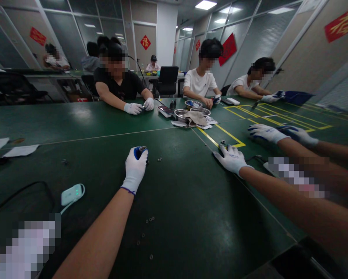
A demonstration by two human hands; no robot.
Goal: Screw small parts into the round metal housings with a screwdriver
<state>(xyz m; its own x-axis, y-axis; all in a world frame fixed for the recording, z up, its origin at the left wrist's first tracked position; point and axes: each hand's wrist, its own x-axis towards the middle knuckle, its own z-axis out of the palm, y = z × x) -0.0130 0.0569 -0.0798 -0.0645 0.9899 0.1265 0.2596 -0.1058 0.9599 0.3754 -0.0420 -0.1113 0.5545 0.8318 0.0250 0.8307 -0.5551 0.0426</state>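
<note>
My left hand [135, 166], in a white glove with a blue palm, is closed around a small shiny metal part [142, 148]. Most of that part is hidden by the fingers. Just to its right, a couple of small metal rings [159, 159] lie on the green table [185, 193]. My right hand [232, 159], gloved alike, rests low over the table with its fingers spread. Its fingertips are beside a small cluster of metal pieces [223, 142], near the corner of a yellow tape outline. Several more small metal rings [150, 219] lie scattered nearer to me.
Another person's gloved hands [268, 133] reach in from the right, close to mine. Metal bowls [199, 111] with a cloth [195, 118] stand further back, by a scale [165, 111]. A light-green power bank [72, 195] with a cable lies at left. Co-workers sit across the table.
</note>
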